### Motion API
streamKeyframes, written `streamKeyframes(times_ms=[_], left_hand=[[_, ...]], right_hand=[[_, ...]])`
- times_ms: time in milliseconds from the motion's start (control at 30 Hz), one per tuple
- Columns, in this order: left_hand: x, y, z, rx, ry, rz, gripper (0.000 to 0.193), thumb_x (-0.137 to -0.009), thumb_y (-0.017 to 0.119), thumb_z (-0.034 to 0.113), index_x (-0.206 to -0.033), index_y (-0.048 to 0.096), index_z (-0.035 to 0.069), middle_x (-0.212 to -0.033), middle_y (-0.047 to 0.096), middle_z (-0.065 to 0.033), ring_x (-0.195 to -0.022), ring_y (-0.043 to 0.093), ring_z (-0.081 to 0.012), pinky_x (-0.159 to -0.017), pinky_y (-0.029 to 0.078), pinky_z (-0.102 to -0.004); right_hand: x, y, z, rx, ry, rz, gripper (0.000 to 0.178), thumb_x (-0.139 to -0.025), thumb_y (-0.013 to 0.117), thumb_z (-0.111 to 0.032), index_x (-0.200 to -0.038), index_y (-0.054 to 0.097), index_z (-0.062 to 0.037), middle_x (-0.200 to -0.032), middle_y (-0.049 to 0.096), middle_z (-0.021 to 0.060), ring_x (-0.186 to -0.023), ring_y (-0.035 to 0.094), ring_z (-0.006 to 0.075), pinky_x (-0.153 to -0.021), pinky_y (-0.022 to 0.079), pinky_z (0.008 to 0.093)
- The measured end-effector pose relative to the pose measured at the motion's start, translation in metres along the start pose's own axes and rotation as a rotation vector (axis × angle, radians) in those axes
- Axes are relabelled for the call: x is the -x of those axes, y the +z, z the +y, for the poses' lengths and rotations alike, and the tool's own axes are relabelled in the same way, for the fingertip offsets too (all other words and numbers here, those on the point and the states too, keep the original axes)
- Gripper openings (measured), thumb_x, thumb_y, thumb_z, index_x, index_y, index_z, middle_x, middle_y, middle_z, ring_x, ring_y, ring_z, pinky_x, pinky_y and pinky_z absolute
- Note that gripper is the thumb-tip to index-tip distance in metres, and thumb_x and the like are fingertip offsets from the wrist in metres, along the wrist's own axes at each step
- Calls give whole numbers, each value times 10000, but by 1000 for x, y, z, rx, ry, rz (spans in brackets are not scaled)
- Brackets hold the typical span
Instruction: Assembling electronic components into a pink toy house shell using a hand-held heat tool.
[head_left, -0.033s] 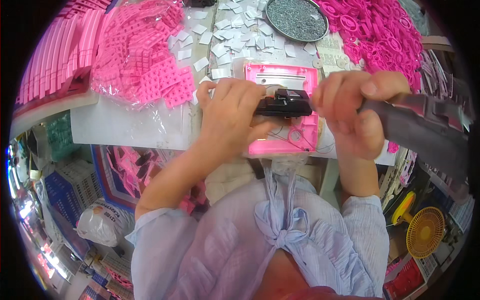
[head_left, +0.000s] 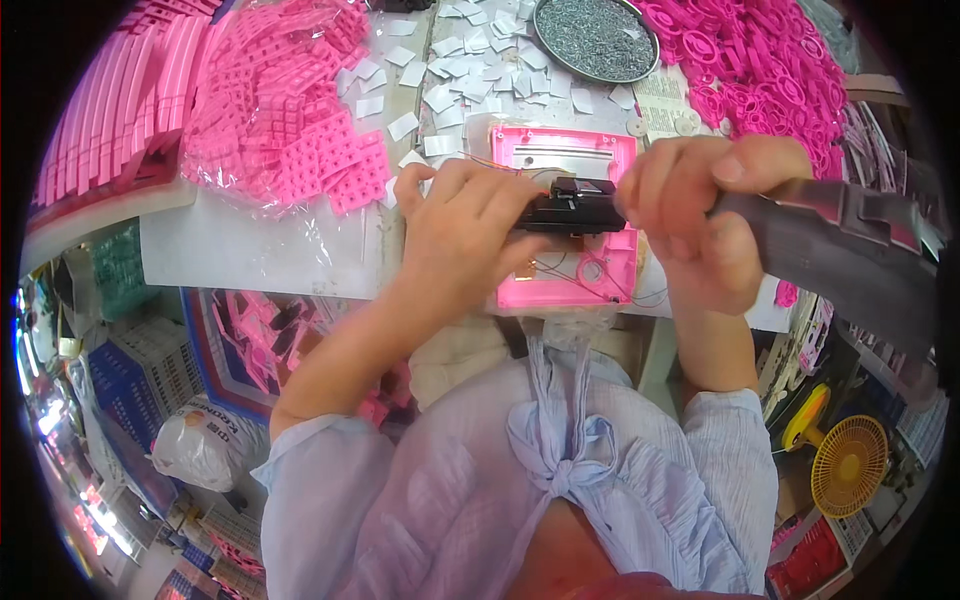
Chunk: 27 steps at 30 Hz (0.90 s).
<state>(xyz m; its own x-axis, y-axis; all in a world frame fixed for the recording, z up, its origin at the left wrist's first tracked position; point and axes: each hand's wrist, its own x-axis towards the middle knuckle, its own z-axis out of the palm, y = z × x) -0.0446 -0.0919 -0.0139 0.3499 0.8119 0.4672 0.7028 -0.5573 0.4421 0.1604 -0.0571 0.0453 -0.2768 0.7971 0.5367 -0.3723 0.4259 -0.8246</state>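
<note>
My left hand (head_left: 465, 215) is closed on a black plastic part (head_left: 572, 212), its fingers covering the left end. That part sits over a pink plastic casing (head_left: 508, 290), in which thin wires run near a round ring. On the right, my right hand (head_left: 705, 205) wraps round a long dark grey tool (head_left: 835, 255) that looks like a power screwdriver. The tool's body stretches away to the right; its tip is hidden behind my fingers. Those fingers are close to the right end of the black part, and I cannot tell whether they touch it.
A round dish of small metal screws (head_left: 597, 40) stands beyond the casing, beside scattered white paper pieces (head_left: 468, 68). Pink button sheets (head_left: 290, 120) in clear plastic lie left; magenta ring-shaped parts (head_left: 765, 60) are heaped right. A yellow fan (head_left: 848, 465) is below right.
My right hand and the dark grey tool have shifted slightly left. My left hand has moved a little along the black part, and more of the casing's inside shows below it.
</note>
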Motion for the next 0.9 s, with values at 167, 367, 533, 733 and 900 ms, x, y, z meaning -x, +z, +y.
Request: streamKeyframes(times_ms=[167, 367, 533, 733, 900], left_hand=[[10, 5, -6, -2, 47, -7, 455, -700, 848, 358, -1081, 697, 161, -966, 693, 40, -865, 585, -167, -823, 288, -407], [11, 6, -7, 14, 36, 14, 449, -699, 841, 366, -1071, 702, 156, -948, 691, 48, -843, 590, -165, -808, 293, -404], [14, 9, -9, 31, 55, 28, 472, -694, 835, 369, -1077, 695, 133, -947, 688, 38, -848, 596, -172, -815, 298, -410], [18, 15, -9, 77, 99, 75, 426, -698, 816, 301, -1054, 677, 113, -944, 666, 14, -845, 592, -195, -823, 294, -421], [21, 20, -11, 96, 114, 67, 441, -666, 817, 282, -1025, 648, 89, -944, 622, 10, -871, 570, -198, -880, 289, -465]], right_hand=[[0, 6, 15, 25, -2, -19, 326, -975, 659, -235, -1196, 463, -97, -624, 480, 12, -553, 466, 145, -524, 412, 324], [-2, -1, 30, -70, -63, -121, 329, -924, 682, -101, -1155, 454, -44, -697, 552, 64, -617, 552, 157, -580, 488, 326], [-2, 1, 33, -120, -74, -146, 342, -899, 685, -21, -1147, 450, -22, -748, 581, 98, -645, 589, 172, -612, 527, 342], [-2, 13, 28, 111, -57, -189, 290, -954, 694, -215, -1061, 456, -88, -602, 508, 38, -505, 480, 156, -470, 424, 333], [-6, 1, 26, 267, -24, -316, 430, -900, 766, -309, -1080, 473, -50, -607, 536, 49, -519, 525, 179, -497, 469, 346]])
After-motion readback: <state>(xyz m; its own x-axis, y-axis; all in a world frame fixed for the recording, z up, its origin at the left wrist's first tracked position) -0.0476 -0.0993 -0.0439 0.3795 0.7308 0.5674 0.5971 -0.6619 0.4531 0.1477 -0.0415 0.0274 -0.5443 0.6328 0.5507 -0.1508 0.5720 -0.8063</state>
